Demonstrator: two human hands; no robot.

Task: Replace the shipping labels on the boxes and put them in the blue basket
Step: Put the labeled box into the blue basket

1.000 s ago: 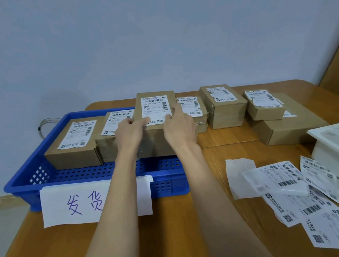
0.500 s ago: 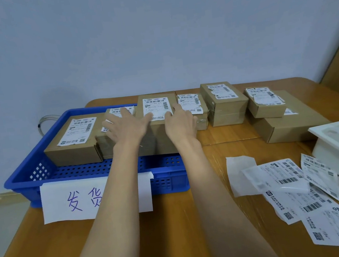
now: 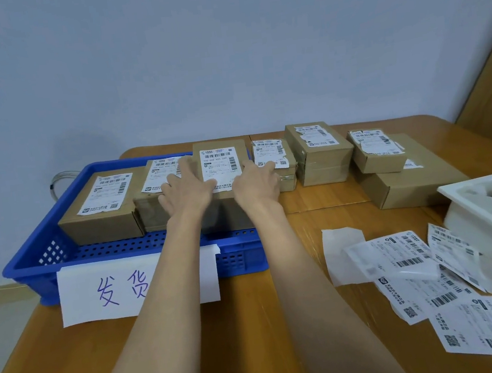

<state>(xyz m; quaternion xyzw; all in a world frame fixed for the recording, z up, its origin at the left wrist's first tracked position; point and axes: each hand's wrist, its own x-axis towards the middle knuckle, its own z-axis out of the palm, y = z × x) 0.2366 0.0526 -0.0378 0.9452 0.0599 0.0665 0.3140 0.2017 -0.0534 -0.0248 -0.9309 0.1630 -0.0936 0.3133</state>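
A blue basket (image 3: 26, 263) stands at the table's left and holds three labelled cardboard boxes side by side. The rightmost box (image 3: 219, 155) carries a smooth white label. My left hand (image 3: 187, 190) lies with straight fingers over that box's left edge and the middle box (image 3: 154, 203). My right hand (image 3: 256, 182) rests flat along the rightmost box's right edge, fingers reaching toward a small box (image 3: 278, 155) outside the basket. The leftmost box (image 3: 103, 205) sits untouched.
Outside the basket stand boxes with torn labels: a tall one (image 3: 317, 153), and a small one (image 3: 377, 153) on a flat box (image 3: 413, 182). Loose labels (image 3: 417, 274) and backing paper lie front right. A white tray (image 3: 480, 211) with scraps is at the right.
Both hands lowered the rightmost box into the basket, then let go their grip; the fingers have straightened and now lie flat on its edges.
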